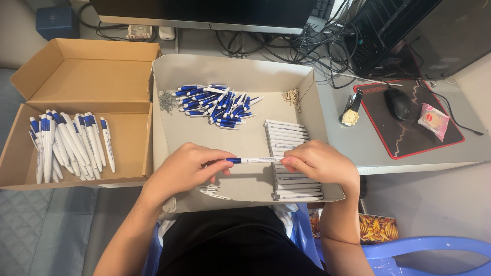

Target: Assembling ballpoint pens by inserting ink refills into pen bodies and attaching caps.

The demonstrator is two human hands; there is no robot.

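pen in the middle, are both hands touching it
Touching. The head view shows the left hand pinching the blue end of the pen and the right hand gripping its white end.

The person wears black clothing over the lap, with both forearms bare and no sleeves showing.

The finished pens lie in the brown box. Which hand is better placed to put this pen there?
Probably the left hand. It already pinches the blue end of the pen and is nearer to the brown box of finished pens. The right hand would have to cross over.
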